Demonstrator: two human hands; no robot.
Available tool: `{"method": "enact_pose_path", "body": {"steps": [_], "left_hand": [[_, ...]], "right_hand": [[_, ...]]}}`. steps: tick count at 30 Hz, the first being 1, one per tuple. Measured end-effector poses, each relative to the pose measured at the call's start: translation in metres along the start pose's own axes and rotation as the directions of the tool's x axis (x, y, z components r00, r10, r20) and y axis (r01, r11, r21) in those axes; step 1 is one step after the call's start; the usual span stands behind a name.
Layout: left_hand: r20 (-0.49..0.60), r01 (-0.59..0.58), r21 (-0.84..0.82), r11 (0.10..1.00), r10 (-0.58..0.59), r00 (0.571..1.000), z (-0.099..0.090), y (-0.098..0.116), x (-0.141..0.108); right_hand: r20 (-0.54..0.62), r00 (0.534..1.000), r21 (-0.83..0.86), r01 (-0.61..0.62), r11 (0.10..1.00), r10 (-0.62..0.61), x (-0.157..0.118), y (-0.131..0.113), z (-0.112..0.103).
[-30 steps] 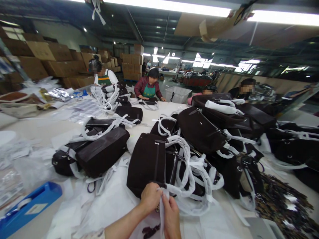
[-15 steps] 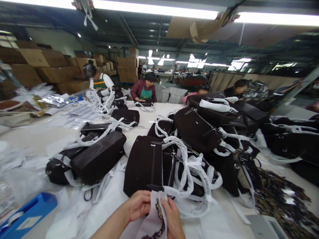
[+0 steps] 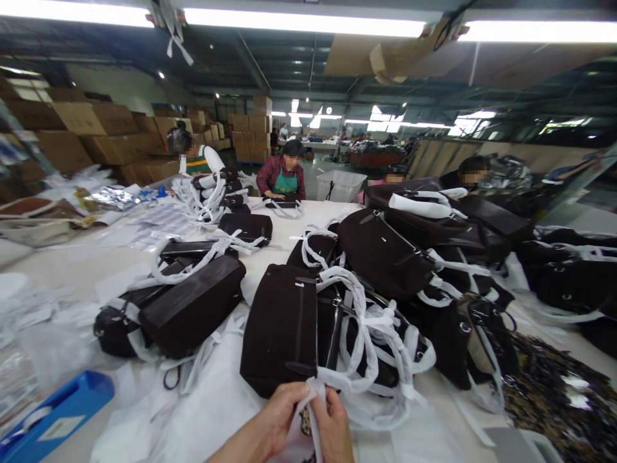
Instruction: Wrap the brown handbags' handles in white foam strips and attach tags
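Observation:
At the bottom centre, my left hand [image 3: 282,415] and my right hand [image 3: 332,421] are both closed on a sheet of white tissue paper [image 3: 315,390], close together at its top end. Partly inside the paper is a leopard-patterned brown piece [image 3: 305,422]; its kind is unclear and much of it is covered. Just beyond my fingers lies a dark brown handbag [image 3: 277,328], with straps [image 3: 359,334] wrapped in white paper to its right.
More dark handbags [image 3: 197,302] lie left, with a larger heap [image 3: 385,254] right. A blue tape dispenser [image 3: 62,411] sits at lower left, a pile of brown patterned pieces [image 3: 554,386] at lower right. A co-worker in a green apron [image 3: 286,183] works across the table.
Both hands have drawn closer together at the paper's top end. The tissue is now folded narrower, covering more of the patterned piece. The view has shifted slightly.

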State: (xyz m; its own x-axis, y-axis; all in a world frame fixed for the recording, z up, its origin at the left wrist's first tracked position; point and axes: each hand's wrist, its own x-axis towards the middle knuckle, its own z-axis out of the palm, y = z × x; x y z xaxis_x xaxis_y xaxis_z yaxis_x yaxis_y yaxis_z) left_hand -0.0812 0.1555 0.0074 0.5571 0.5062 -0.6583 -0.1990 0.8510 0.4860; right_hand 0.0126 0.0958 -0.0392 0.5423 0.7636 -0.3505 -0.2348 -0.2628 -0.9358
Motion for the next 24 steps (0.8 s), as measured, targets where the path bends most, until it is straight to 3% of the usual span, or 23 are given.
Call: {"method": "enact_pose_path", "body": {"steps": [5,10,13,15,18,20,22,24], "left_hand": [[-0.163,-0.175,-0.007,0.985,0.172,0.972,0.003,-0.024,0.012],[-0.242,-0.289,0.157,0.944,0.320,0.916,0.007,-0.033,0.019],[-0.239,-0.285,0.096,0.954,0.300,0.924,0.011,-0.032,0.013],[-0.215,-0.195,-0.040,0.980,0.182,0.960,0.015,-0.028,0.004],[-0.033,-0.028,-0.197,0.980,0.021,0.999,0.018,-0.021,-0.012],[0.080,-0.062,-0.190,0.980,0.078,0.994,0.017,-0.019,-0.019],[0.057,-0.161,-0.113,0.980,0.168,0.984,0.014,-0.020,-0.023],[0.007,-0.188,-0.038,0.981,0.189,0.982,0.010,-0.021,-0.024]], "right_hand": [[-0.040,0.999,-0.114,-0.019,0.993,0.014,-0.004,-0.003,-0.001],[0.058,0.994,-0.072,-0.083,0.994,0.087,-0.007,-0.005,-0.008],[0.140,0.987,-0.044,-0.073,0.996,0.078,-0.006,-0.007,-0.015],[0.144,0.989,-0.074,-0.027,0.997,0.037,-0.005,-0.008,-0.018],[0.117,0.993,-0.080,0.036,0.996,-0.027,-0.003,-0.009,-0.022],[0.125,0.991,-0.081,0.053,0.995,-0.043,-0.001,-0.008,-0.023],[0.142,0.989,-0.103,0.051,0.993,-0.036,0.000,-0.006,-0.025],[0.175,0.985,-0.083,0.012,0.996,0.003,-0.001,-0.005,-0.027]]}}
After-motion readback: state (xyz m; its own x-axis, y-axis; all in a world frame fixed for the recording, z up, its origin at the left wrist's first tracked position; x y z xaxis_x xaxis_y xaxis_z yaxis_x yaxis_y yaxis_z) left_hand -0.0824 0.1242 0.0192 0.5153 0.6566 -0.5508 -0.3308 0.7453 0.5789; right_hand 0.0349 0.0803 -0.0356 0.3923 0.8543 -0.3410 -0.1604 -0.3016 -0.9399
